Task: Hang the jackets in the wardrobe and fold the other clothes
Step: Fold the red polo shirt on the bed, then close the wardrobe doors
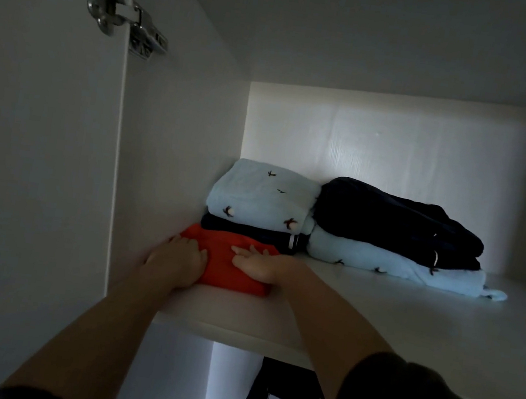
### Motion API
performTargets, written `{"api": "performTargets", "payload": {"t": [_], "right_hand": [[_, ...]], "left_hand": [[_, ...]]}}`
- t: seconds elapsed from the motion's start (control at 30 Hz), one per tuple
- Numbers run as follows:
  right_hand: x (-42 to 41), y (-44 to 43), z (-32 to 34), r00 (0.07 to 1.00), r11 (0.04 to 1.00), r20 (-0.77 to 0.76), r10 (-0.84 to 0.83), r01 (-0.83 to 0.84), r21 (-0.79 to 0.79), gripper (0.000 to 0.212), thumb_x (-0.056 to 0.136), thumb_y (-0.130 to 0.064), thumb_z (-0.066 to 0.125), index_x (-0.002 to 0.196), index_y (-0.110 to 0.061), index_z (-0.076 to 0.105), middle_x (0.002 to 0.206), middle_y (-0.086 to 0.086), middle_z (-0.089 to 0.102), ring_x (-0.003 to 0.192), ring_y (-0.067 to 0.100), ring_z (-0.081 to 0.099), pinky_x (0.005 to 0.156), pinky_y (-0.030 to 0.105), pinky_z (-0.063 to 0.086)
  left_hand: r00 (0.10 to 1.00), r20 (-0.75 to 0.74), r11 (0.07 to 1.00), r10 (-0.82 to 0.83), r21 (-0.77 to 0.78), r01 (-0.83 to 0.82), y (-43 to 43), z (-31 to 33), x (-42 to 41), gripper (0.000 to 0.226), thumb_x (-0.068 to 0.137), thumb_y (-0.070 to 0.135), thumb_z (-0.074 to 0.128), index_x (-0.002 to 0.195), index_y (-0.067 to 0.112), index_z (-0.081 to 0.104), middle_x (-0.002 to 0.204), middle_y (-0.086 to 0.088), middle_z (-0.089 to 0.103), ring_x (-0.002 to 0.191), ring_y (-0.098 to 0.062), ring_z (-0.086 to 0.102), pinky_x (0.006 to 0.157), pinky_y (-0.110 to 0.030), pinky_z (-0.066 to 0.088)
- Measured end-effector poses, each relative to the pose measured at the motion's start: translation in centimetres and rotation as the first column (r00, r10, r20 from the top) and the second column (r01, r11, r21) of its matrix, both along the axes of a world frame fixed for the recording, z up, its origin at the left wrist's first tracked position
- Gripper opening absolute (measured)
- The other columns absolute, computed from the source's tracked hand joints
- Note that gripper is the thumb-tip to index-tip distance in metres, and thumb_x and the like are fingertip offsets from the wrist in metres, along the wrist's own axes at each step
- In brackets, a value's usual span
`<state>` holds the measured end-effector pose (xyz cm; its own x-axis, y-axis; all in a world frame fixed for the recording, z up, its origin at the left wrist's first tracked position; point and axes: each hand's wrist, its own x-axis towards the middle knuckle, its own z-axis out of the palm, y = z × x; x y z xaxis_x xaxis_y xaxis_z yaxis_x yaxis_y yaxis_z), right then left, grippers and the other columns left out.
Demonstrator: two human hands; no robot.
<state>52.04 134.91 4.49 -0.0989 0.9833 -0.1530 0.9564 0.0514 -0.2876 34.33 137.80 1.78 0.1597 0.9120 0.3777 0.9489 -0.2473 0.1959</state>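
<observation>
Both hands pressed a folded orange-red garment [229, 270] on the wardrobe shelf [389, 320], near its left front corner. The left hand [176, 260] lay along the garment's left edge, fingers together. The right hand [258, 265] rested flat on top, fingers straight and slightly apart. Just behind sat folded light-blue [262, 196] and navy [392, 219] clothes. A dark jacket [284, 386] hung below the shelf.
</observation>
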Motion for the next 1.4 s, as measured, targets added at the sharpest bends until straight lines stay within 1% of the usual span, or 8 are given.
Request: {"api": "performTargets", "payload": {"t": [0.23,0.37,0.5,0.57,0.9,1.03,1.17,1.4], "right_hand": [[0.1,-0.7,-0.9,0.998,0.994,-0.064,0.002,0.005,0.110,0.056,0.099,-0.053,0.019,0.152,-0.037,0.008,0.161,0.004,-0.004,0.147,0.032,-0.007,0.118,0.050,-0.003],[1.0,-4.9,-1.3,0.978,0.980,-0.206,0.030,0.012,0.198,0.057,0.102,-0.050,0.021,0.153,-0.026,0.015,0.161,0.006,0.007,0.148,0.026,0.006,0.120,0.039,0.004],[2.7,-10.4,-1.4,0.978,0.991,-0.203,-0.038,0.063,0.118,0.064,0.100,-0.055,0.025,0.154,-0.027,0.004,0.161,0.005,0.004,0.147,0.023,0.012,0.117,0.033,0.009],[3.1,-12.8,-2.0,0.941,0.976,-0.314,-0.127,0.175,0.131,0.061,0.103,-0.047,0.024,0.154,-0.023,0.003,0.160,0.009,0.009,0.147,0.027,0.011,0.117,0.031,0.006],[4.0,-28.2,-5.0,0.961,0.900,-0.251,0.115,0.006,0.436,0.057,0.100,-0.047,0.035,0.150,-0.022,0.025,0.155,-0.001,0.029,0.141,0.014,0.027,0.118,0.034,0.019],[3.9,-35.8,-6.4,0.949,0.891,-0.276,0.150,-0.009,0.454,0.053,0.100,-0.042,0.038,0.147,-0.017,0.034,0.149,0.003,0.040,0.137,0.018,0.037,0.113,0.035,0.030],[2.0,-42.9,-9.4,0.930,0.903,-0.304,0.208,-0.063,0.424,0.055,0.101,-0.041,0.038,0.150,-0.020,0.027,0.154,-0.002,0.031,0.141,0.011,0.028,0.113,0.025,0.021],[-4.8,-51.9,-13.3,0.891,0.926,-0.353,0.286,-0.163,0.340,0.056,0.101,-0.044,0.037,0.151,-0.024,0.023,0.156,-0.004,0.028,0.143,0.010,0.026,0.117,0.033,0.023]], "left_hand": [[0.999,-0.037,0.997,-0.031,-0.067,0.029,0.9,0.0,-0.1,0.049,0.102,0.036,0.026,0.128,0.000,0.048,0.137,-0.020,0.049,0.123,-0.030,0.047,0.105,-0.036,0.034],[0.995,-0.068,0.995,-0.069,-0.078,0.064,-0.6,0.3,-0.6,0.064,0.102,0.045,0.024,0.152,0.007,0.012,0.158,-0.015,0.015,0.145,-0.028,0.016,0.118,-0.039,0.013],[1.000,0.006,0.999,0.008,-0.052,-0.008,-4.5,-0.5,-0.2,0.067,0.099,0.052,0.025,0.153,0.015,0.008,0.160,-0.010,0.006,0.147,-0.027,0.007,0.118,-0.046,0.008],[0.998,0.060,0.996,-0.024,-0.088,0.029,-7.3,-1.0,0.0,0.069,0.098,0.053,0.029,0.153,0.017,0.008,0.161,-0.008,0.003,0.148,-0.026,0.005,0.118,-0.047,0.006],[0.893,0.364,0.941,-0.265,0.301,0.156,-28.9,-3.4,-1.6,0.055,0.092,0.022,0.058,0.142,0.009,0.038,0.145,-0.012,0.043,0.133,-0.028,0.040,0.113,-0.042,0.020],[0.886,0.399,0.944,-0.235,0.312,0.110,-38.4,-6.5,-3.5,0.051,0.090,0.016,0.062,0.137,0.007,0.044,0.139,-0.012,0.050,0.127,-0.028,0.048,0.113,-0.045,0.021],[0.887,0.433,0.965,-0.160,0.258,0.047,-47.0,-10.1,-5.8,0.048,0.089,0.011,0.062,0.135,0.005,0.047,0.138,-0.013,0.051,0.127,-0.029,0.049,0.114,-0.046,0.023],[0.933,0.354,0.966,-0.062,0.258,-0.034,-57.1,-11.0,-11.0,0.043,0.086,0.004,0.065,0.127,0.002,0.055,0.132,-0.017,0.056,0.122,-0.035,0.053,0.111,-0.047,0.026]]}}
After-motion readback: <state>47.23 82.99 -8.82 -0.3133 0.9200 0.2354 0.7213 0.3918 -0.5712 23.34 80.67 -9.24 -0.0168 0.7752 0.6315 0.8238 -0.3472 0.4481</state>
